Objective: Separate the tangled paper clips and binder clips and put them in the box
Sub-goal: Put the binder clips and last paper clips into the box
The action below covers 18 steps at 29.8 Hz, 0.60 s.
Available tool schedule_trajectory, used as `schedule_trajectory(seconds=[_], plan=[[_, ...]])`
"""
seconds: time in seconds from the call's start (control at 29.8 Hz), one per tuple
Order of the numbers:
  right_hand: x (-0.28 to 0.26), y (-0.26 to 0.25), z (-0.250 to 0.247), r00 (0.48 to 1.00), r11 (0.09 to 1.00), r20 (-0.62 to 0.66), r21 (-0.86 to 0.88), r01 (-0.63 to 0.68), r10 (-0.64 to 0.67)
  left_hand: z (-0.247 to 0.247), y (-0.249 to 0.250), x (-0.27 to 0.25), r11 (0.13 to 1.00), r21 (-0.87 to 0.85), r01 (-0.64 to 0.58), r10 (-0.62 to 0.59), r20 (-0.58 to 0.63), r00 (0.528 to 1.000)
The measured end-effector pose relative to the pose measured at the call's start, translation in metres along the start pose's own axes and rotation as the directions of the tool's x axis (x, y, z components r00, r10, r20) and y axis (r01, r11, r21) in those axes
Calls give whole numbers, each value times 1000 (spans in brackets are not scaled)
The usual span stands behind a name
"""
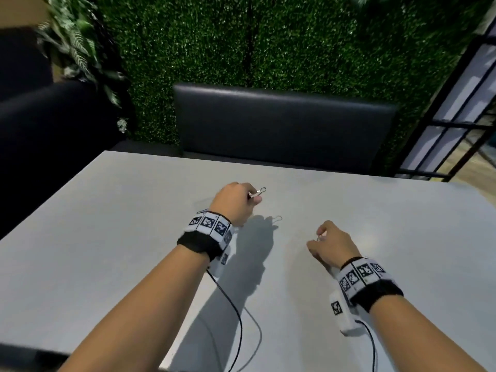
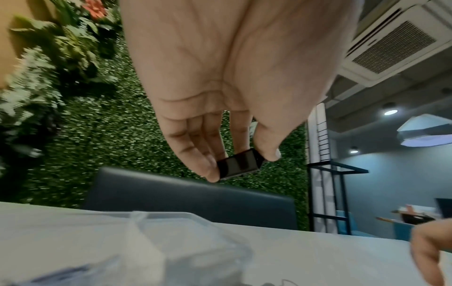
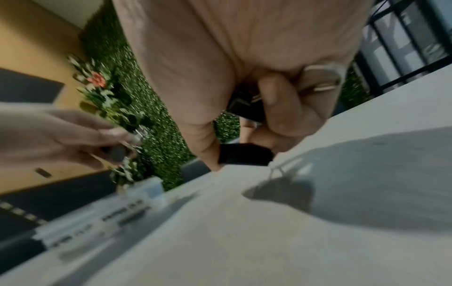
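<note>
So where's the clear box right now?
The box sits on the table, low and left in the left wrist view, below the left hand pinching a black binder clip. The head view doesn't show it.

Head looks down; wrist views share table [image 1: 349, 200].

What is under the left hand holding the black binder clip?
Below the left hand and its black binder clip stands a clear plastic box on the grey table. Blur hides its contents.

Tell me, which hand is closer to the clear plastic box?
Left. The left hand is close by the clear plastic box; the right hand sits farther off to its right.
</note>
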State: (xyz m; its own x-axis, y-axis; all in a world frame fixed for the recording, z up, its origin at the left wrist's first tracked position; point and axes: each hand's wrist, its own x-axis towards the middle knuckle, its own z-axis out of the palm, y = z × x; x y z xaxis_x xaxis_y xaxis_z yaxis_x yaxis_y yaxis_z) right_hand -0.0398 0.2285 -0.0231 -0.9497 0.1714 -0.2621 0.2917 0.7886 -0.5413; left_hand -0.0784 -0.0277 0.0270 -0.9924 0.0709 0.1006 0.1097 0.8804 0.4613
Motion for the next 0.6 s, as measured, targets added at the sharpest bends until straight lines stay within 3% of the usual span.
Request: schedule_trajectory(seconds=[0.1, 0.23, 0.4, 0.6], plan=[[-5, -44, 2, 989, 977, 22, 161, 139, -144, -15, -22, 16, 995, -6, 100, -100, -1, 995], [7, -110, 16, 954, 943, 10, 156, 294, -299, -9, -38, 22, 985, -49, 166, -162, 83, 983], [27, -174, 43, 912, 910, 84, 152, 386, -401, -17, -67, 9, 957, -225, 181, -197, -51, 979], [39, -199, 61, 935, 926, 82, 192, 325, -345, -24, -115, -12, 904, -316, 287, -322, -61, 945]])
